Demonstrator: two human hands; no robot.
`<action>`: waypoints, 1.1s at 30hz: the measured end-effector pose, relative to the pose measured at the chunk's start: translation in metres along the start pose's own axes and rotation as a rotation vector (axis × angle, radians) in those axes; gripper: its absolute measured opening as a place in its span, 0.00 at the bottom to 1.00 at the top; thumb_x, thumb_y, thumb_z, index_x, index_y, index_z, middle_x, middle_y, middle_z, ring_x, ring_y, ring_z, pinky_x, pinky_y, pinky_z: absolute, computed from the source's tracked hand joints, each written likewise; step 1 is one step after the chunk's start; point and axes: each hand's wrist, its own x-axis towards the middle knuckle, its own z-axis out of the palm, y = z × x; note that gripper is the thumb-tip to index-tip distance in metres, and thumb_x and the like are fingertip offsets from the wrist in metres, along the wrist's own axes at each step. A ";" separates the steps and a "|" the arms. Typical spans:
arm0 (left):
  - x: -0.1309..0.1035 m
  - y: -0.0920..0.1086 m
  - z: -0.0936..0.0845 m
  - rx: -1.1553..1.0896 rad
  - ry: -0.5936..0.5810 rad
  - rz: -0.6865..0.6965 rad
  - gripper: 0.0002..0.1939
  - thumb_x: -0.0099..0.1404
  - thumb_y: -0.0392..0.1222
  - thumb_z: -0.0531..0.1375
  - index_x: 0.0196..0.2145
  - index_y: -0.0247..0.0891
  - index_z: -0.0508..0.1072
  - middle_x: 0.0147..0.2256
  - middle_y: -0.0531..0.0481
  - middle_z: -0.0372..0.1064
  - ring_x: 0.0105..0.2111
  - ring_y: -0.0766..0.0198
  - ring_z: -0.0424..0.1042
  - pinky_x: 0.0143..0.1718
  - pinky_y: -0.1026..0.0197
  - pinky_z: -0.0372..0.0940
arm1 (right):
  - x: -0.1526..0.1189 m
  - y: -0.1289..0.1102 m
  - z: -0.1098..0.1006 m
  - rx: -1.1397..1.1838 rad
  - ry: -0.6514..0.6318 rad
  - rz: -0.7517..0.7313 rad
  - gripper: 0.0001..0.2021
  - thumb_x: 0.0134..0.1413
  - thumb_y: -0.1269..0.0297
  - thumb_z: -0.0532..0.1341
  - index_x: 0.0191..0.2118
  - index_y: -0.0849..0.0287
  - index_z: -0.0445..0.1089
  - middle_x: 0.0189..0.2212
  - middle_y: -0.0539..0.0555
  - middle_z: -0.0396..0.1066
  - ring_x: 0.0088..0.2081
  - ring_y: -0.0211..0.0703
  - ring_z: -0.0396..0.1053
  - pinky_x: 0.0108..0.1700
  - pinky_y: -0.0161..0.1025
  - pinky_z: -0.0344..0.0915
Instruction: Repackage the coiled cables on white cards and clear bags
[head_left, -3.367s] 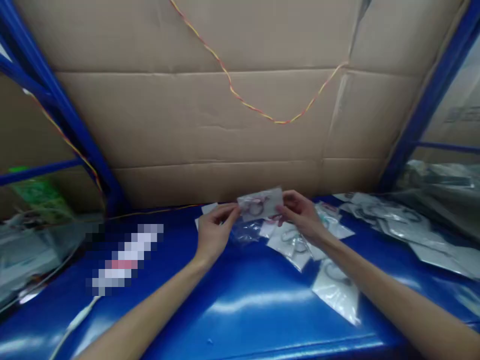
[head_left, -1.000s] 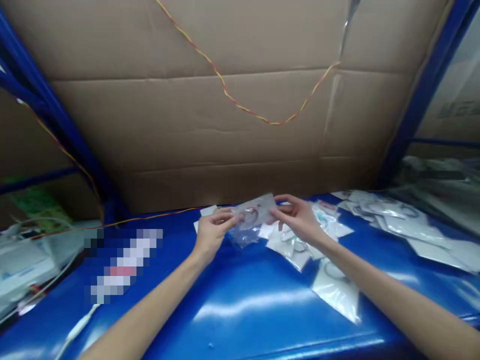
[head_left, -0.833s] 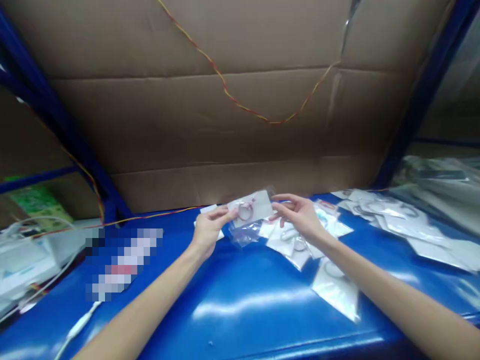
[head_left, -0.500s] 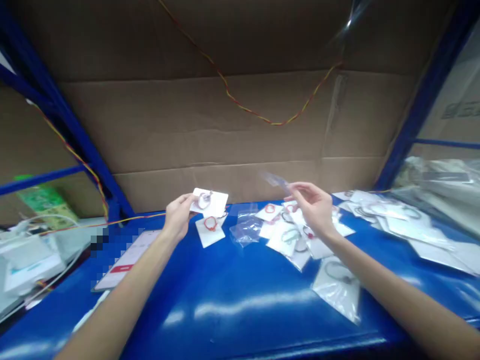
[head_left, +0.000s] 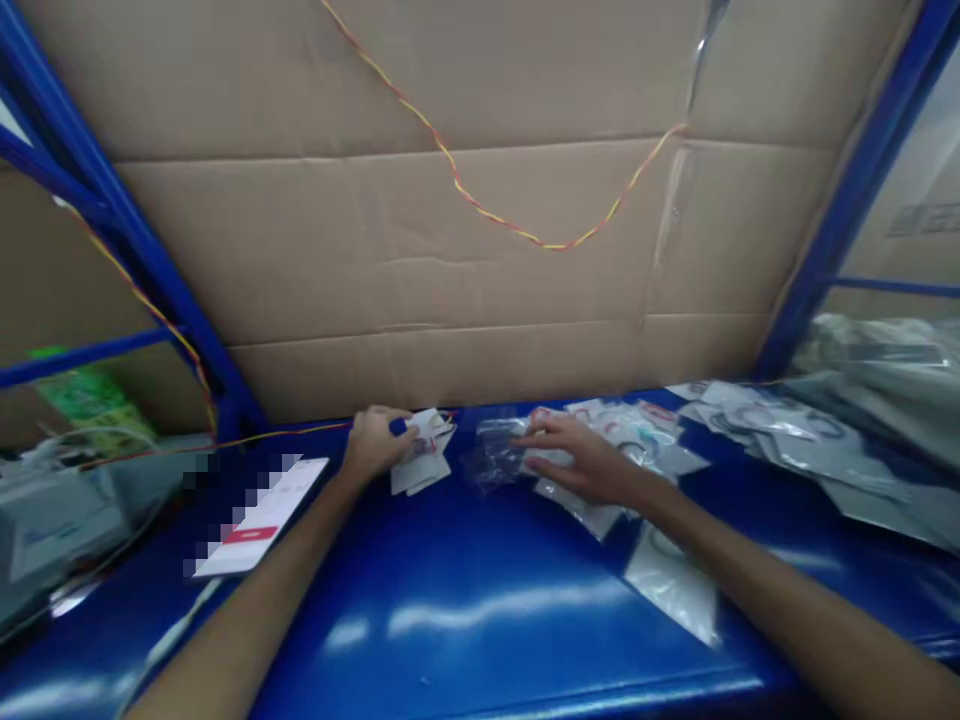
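Note:
My left hand [head_left: 379, 440] is at the back of the blue table, with thumb and a finger curled onto the edge of a white bracelet card [head_left: 424, 452]. This card lies on or just above a small stack of similar cards, and the bracelet on it is blurred. A small blue gap shows between thumb and finger. My right hand [head_left: 581, 458] is palm down with its fingers apart and nothing visibly gripped. Its fingertips reach over clear plastic bags [head_left: 491, 455]. Bagged bracelet cards [head_left: 637, 440] lie beneath and behind this hand, partly hidden.
A phone [head_left: 259, 520] with a lit screen lies to the left, beside a white cable. More bagged cards [head_left: 795, 420] are piled at right. One bagged card [head_left: 675, 585] lies nearer the front. A cardboard wall [head_left: 450, 270] and blue frame posts [head_left: 840, 220] enclose the table.
My left hand has lowered the held card from above the small stack down onto it. My right hand has moved down and left to the clear bags; the bag it held up is no longer in its fingers.

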 end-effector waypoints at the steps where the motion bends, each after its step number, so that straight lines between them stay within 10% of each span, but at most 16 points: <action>1: -0.001 0.001 0.001 0.047 0.007 0.024 0.11 0.44 0.40 0.70 0.29 0.39 0.81 0.39 0.39 0.78 0.54 0.36 0.67 0.60 0.42 0.55 | 0.000 0.003 -0.004 -0.019 0.014 0.029 0.15 0.67 0.59 0.59 0.55 0.48 0.77 0.50 0.58 0.76 0.51 0.55 0.73 0.55 0.54 0.67; 9: -0.027 0.040 0.024 0.280 -0.048 0.386 0.11 0.63 0.45 0.62 0.40 0.40 0.81 0.44 0.39 0.76 0.48 0.44 0.70 0.57 0.43 0.60 | -0.009 0.032 -0.012 -0.249 -0.090 0.155 0.22 0.59 0.56 0.66 0.57 0.54 0.75 0.57 0.64 0.74 0.54 0.63 0.72 0.56 0.56 0.65; 15: -0.070 0.078 0.045 0.271 -0.480 0.711 0.19 0.69 0.48 0.60 0.57 0.49 0.75 0.63 0.44 0.65 0.63 0.47 0.64 0.65 0.44 0.57 | -0.006 0.035 0.008 -0.373 -0.172 0.174 0.23 0.64 0.63 0.61 0.63 0.58 0.70 0.57 0.64 0.74 0.56 0.59 0.72 0.63 0.56 0.60; 24: -0.085 0.070 0.055 0.382 -0.700 0.632 0.21 0.73 0.48 0.56 0.61 0.48 0.72 0.64 0.43 0.64 0.62 0.49 0.66 0.63 0.45 0.63 | 0.008 0.029 0.000 -0.521 -0.239 0.194 0.12 0.64 0.72 0.58 0.41 0.58 0.81 0.42 0.61 0.81 0.44 0.54 0.78 0.51 0.45 0.66; 33: -0.085 0.070 0.058 0.320 -0.638 0.603 0.21 0.72 0.50 0.57 0.61 0.45 0.72 0.63 0.42 0.67 0.64 0.46 0.64 0.64 0.40 0.60 | 0.003 0.032 -0.042 -0.069 0.657 0.382 0.15 0.64 0.56 0.60 0.45 0.61 0.79 0.38 0.61 0.82 0.37 0.53 0.80 0.40 0.46 0.73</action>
